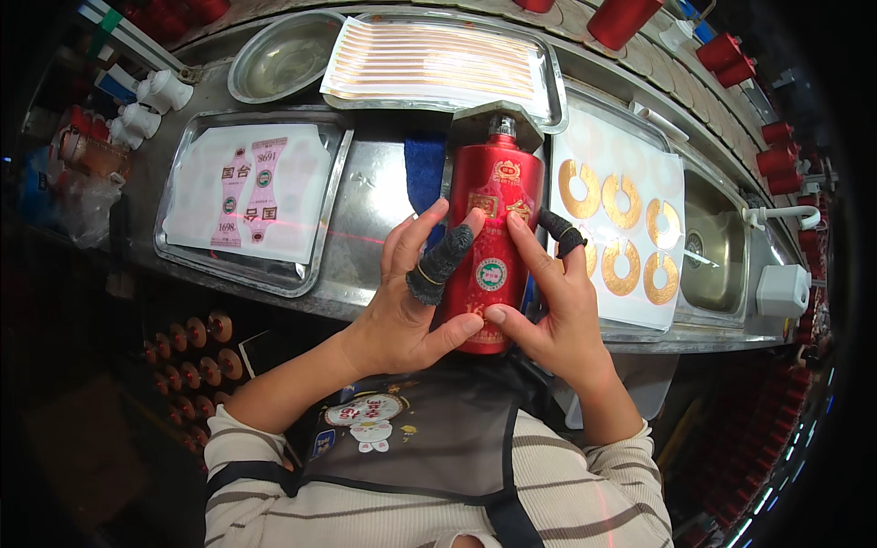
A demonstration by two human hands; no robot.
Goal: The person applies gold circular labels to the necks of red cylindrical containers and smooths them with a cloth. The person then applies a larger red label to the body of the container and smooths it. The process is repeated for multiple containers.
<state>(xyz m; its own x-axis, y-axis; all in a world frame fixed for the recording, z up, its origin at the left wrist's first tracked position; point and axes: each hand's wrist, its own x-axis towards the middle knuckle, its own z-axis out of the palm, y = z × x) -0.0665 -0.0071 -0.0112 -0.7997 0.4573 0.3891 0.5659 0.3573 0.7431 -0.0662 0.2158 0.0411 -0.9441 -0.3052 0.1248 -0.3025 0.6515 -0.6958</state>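
Note:
A red bottle [481,239] with gold markings and a round green-and-white emblem lies in front of me, its capped neck against a grey angular block [527,131]. On its left side, my left hand [413,301] presses a thumb near the base and a finger in a black cover on the upper label. From the other side, my right hand [559,315] lays its thumb low on the bottle and a fingertip by the gold lettering; another of its fingers wears a black cover. Between them the hands hold the bottle. Left of its neck is a blue cloth [424,173].
A metal tray [322,239] with pink label sheets lies left. Behind are a metal bowl [251,87] and a tray [555,102] with a gold-striped sheet. Right are gold ring-shaped stickers [622,267] on white sheets, then a sink [722,297] with a white faucet [793,216]. Red containers [623,23] line the conveyor.

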